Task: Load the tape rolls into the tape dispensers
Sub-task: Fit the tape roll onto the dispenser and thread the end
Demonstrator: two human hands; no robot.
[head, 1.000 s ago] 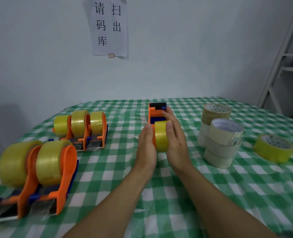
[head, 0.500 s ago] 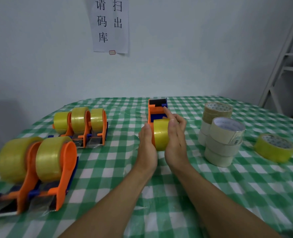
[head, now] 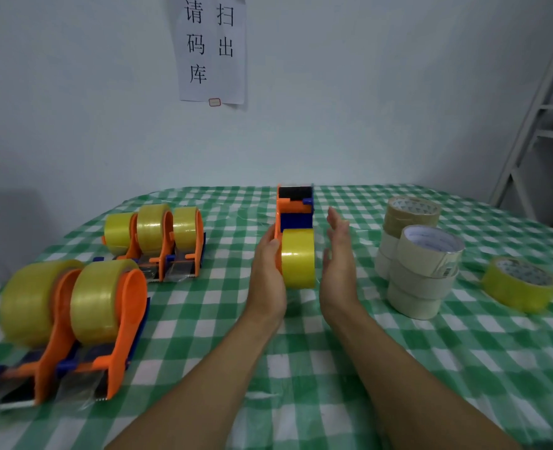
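An orange and blue tape dispenser (head: 294,209) stands mid-table with a yellow tape roll (head: 298,258) mounted on it, facing me. My left hand (head: 266,271) rests flat against the dispenser's left orange side, fingers straight. My right hand (head: 337,264) hovers just right of the roll with straight fingers, a small gap between them. To the right stand stacked beige and brown tape rolls (head: 421,264), and a loose yellow roll (head: 519,284) lies flat further right.
Two loaded dispensers (head: 74,316) sit at the near left, and three more loaded ones (head: 158,238) stand behind them. The green checked tablecloth (head: 301,368) covers the table. A white shelf frame (head: 535,125) rises at the far right, by the wall.
My right hand has come off the yellow roll and moved a little to the right, fingers opening. The left hand stays against the dispenser.
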